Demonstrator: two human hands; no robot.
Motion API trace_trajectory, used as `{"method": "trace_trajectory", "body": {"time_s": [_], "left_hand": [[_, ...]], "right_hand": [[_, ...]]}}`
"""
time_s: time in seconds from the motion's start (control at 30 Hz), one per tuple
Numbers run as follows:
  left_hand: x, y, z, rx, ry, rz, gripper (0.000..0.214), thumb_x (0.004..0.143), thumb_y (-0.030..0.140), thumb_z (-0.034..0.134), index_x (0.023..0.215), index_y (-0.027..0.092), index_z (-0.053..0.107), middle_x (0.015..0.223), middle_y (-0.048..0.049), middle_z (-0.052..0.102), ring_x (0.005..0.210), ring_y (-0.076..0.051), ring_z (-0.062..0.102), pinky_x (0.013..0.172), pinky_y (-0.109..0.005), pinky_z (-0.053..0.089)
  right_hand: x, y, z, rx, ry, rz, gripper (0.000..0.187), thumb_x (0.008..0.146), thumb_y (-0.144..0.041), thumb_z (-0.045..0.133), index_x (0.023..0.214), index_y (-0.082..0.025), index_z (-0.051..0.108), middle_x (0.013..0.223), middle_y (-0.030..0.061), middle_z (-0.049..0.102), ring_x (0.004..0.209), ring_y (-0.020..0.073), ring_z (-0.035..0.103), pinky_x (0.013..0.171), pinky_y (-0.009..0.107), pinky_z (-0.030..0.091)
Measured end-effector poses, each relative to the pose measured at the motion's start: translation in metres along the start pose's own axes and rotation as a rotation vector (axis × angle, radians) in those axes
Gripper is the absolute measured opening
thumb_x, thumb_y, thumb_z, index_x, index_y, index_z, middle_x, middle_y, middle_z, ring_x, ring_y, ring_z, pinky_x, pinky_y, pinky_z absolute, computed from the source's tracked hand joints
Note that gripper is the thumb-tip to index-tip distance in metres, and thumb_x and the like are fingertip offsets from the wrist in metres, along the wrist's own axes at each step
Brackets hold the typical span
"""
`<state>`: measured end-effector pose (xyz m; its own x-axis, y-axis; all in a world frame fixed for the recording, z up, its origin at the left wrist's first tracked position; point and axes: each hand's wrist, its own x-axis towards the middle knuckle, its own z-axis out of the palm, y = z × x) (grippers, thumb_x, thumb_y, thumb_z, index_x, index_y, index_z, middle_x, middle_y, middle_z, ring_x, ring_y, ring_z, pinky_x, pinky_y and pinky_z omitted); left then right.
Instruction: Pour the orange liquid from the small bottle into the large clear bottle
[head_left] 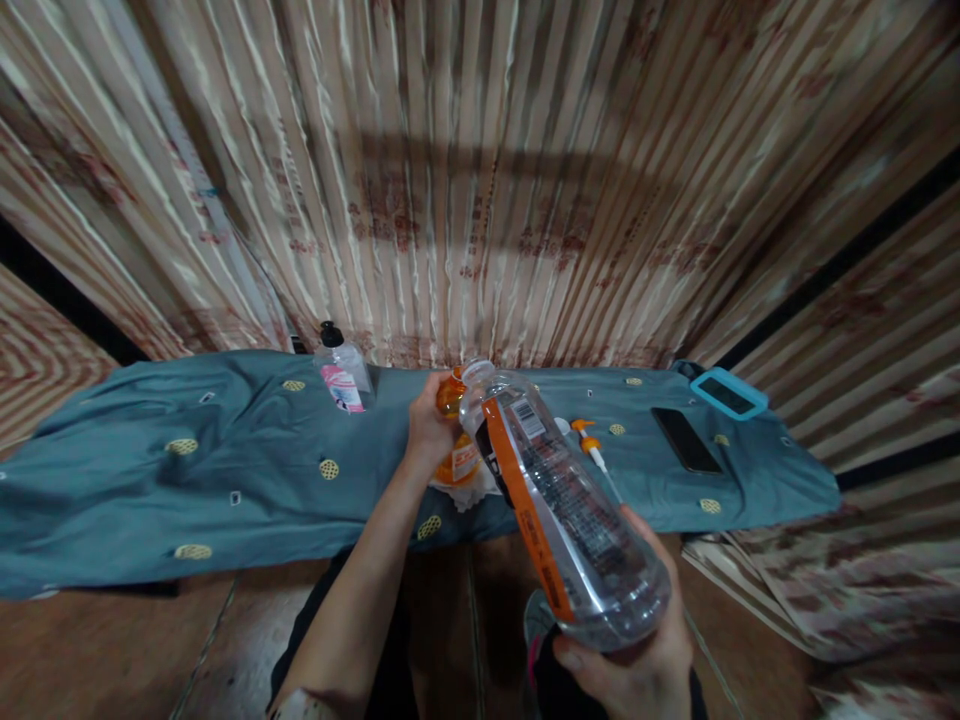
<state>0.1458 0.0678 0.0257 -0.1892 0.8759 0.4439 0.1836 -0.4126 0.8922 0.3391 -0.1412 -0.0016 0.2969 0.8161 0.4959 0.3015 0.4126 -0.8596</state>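
Gripping a tilted, labelled clear plastic bottle [555, 510] by its base, the right hand [645, 665] sits closest; at that bottle's mouth, the left hand [433, 425] clasps an amber bottle [450, 398]. Wobbling wrists could knock the mouths askew, risking drips. Left fingertips are mostly hidden; whether the mouths touch is unclear.

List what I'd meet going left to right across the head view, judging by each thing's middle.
Black-topped bottle with a pink label, left hand, large clear bottle, black phone, blue-rimmed device.
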Motion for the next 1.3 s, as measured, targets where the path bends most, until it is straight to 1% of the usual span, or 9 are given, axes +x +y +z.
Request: {"method": "trace_trajectory", "body": {"time_s": [0.17, 0.4, 0.53, 0.63, 0.77, 0.83, 0.9, 1.1, 1.3], "left_hand": [[0.0, 0.002, 0.0, -0.003, 0.006, -0.007, 0.036, 0.064, 0.038, 0.081, 0.089, 0.019, 0.063, 0.076, 0.0009, 0.071, 0.064, -0.014, 0.064, 0.06, -0.024, 0.05], [0.0, 0.0, 0.0, -0.007, 0.005, -0.013, 0.034, 0.066, 0.038, 0.079, 0.09, 0.019, 0.063, 0.075, 0.0019, 0.07, 0.064, -0.014, 0.063, 0.062, -0.025, 0.049], [0.0, 0.0, -0.001, 0.01, -0.009, -0.001, 0.033, 0.067, 0.039, 0.078, 0.09, 0.02, 0.063, 0.076, 0.0015, 0.07, 0.065, -0.014, 0.063, 0.062, -0.025, 0.048], [0.0, 0.0, -0.002, 0.015, -0.011, -0.001, 0.032, 0.068, 0.038, 0.077, 0.09, 0.02, 0.062, 0.075, 0.0017, 0.07, 0.064, -0.015, 0.063, 0.061, -0.025, 0.048], [-0.001, 0.0, -0.002, 0.001, -0.023, -0.005, 0.032, 0.069, 0.038, 0.077, 0.091, 0.02, 0.062, 0.077, 0.0015, 0.071, 0.066, -0.015, 0.064, 0.061, -0.025, 0.049], [-0.001, 0.0, -0.001, -0.005, -0.022, -0.017, 0.034, 0.068, 0.039, 0.077, 0.092, 0.02, 0.062, 0.077, 0.0013, 0.071, 0.065, -0.015, 0.064, 0.061, -0.025, 0.049], [-0.001, -0.001, -0.001, -0.005, -0.025, -0.026, 0.036, 0.067, 0.04, 0.078, 0.092, 0.019, 0.062, 0.076, 0.0015, 0.071, 0.065, -0.014, 0.063, 0.061, -0.024, 0.048], [-0.001, -0.001, -0.001, -0.017, -0.044, -0.026, 0.037, 0.067, 0.04, 0.078, 0.093, 0.02, 0.061, 0.077, 0.0016, 0.071, 0.065, -0.015, 0.064, 0.061, -0.024, 0.048], [-0.001, -0.001, -0.001, -0.005, -0.037, -0.006, 0.035, 0.067, 0.038, 0.077, 0.092, 0.02, 0.061, 0.077, 0.0009, 0.071, 0.065, -0.015, 0.065, 0.061, -0.026, 0.049]], "right_hand": [[0.0, 0.003, 0.001, 0.008, 0.012, 0.023, 0.108, 0.057, -0.047, 0.092, 0.149, -0.02, 0.043, 0.129, 0.0159, 0.065, 0.104, 0.03, 0.071, 0.079, 0.035, 0.06], [0.004, 0.005, 0.0, 0.01, -0.023, -0.065, 0.104, 0.06, -0.041, 0.092, 0.149, -0.022, 0.043, 0.13, 0.012, 0.065, 0.104, 0.0261, 0.071, 0.082, 0.03, 0.058], [0.0, 0.011, -0.003, 0.038, -0.012, -0.008, 0.106, 0.057, -0.039, 0.093, 0.149, -0.022, 0.043, 0.132, 0.0143, 0.064, 0.106, 0.0296, 0.071, 0.079, 0.034, 0.06], [-0.002, 0.014, -0.003, 0.043, 0.013, 0.012, 0.106, 0.056, -0.041, 0.093, 0.149, -0.022, 0.044, 0.131, 0.0134, 0.064, 0.104, 0.0287, 0.071, 0.078, 0.033, 0.059], [0.0, 0.001, 0.002, 0.054, 0.013, 0.032, 0.102, 0.057, -0.045, 0.093, 0.145, -0.023, 0.047, 0.125, 0.0098, 0.067, 0.099, 0.0253, 0.072, 0.079, 0.031, 0.056], [0.002, -0.01, 0.007, 0.091, 0.067, 0.15, 0.101, 0.057, -0.051, 0.092, 0.144, -0.025, 0.047, 0.127, 0.0079, 0.066, 0.102, 0.0236, 0.07, 0.085, 0.03, 0.053], [0.003, -0.018, 0.01, 0.101, 0.09, 0.201, 0.103, 0.056, -0.056, 0.092, 0.143, -0.024, 0.047, 0.126, 0.0079, 0.066, 0.104, 0.0235, 0.069, 0.088, 0.03, 0.051], [0.005, -0.025, 0.011, 0.075, 0.067, 0.181, 0.102, 0.06, -0.057, 0.09, 0.143, -0.02, 0.046, 0.125, 0.0112, 0.068, 0.107, 0.0275, 0.07, 0.089, 0.034, 0.052], [0.007, -0.021, 0.008, 0.043, 0.06, 0.122, 0.097, 0.06, -0.056, 0.09, 0.142, -0.025, 0.049, 0.121, 0.0075, 0.07, 0.101, 0.0256, 0.071, 0.085, 0.033, 0.051]]}}
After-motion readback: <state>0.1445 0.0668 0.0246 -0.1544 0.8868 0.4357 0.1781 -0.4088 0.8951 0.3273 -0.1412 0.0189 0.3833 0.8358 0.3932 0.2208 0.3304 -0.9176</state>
